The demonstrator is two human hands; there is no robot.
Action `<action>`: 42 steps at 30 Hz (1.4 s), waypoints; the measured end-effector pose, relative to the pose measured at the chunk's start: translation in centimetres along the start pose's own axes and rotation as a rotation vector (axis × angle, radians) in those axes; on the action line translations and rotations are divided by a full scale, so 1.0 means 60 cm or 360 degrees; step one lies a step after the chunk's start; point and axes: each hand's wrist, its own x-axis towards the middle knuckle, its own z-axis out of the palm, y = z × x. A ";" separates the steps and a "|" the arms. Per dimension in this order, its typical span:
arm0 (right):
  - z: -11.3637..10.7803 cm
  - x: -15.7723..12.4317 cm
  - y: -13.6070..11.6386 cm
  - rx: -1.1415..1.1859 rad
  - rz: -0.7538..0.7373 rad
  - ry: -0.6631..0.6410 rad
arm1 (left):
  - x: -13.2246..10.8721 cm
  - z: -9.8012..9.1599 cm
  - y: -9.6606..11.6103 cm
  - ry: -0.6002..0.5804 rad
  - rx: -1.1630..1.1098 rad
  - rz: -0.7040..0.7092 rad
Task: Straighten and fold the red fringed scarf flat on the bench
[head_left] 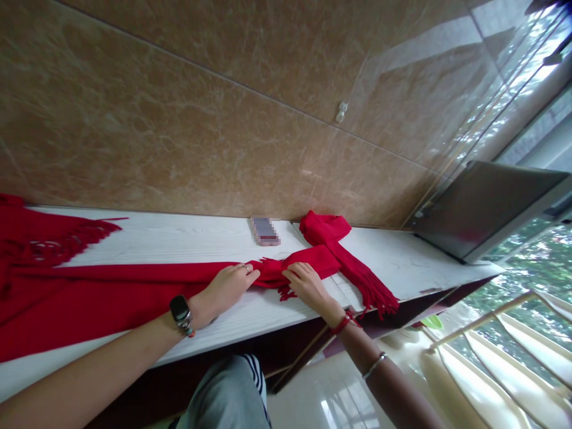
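Observation:
A long red scarf (111, 298) runs along the white countertop, wide on the left and gathered narrow at the middle. My left hand (230, 289), with a smartwatch on its wrist, has its fingers closed on the narrow part. Just to the right, my right hand (308, 286) pinches the folded section beside some short fringe. Beyond it lies more red knitwear (330, 229), a folded loop with a fringed tail hanging toward the counter's front edge. Whether that is the same scarf I cannot tell. Both hands' fingertips are partly hidden by the cloth.
A phone (265, 231) lies on the countertop (179, 235) near the tiled wall (201, 149). Red fringed fabric (58, 238) is at the far left. A dark grey box-like appliance (482, 208) stands at the right end by the window. A cream-coloured rack (504, 351) is at lower right.

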 end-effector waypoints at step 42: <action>-0.003 0.002 -0.013 0.0052 0.0062 0.0004 | 0.049 -0.032 -0.023 -0.0233 -0.0352 0.0057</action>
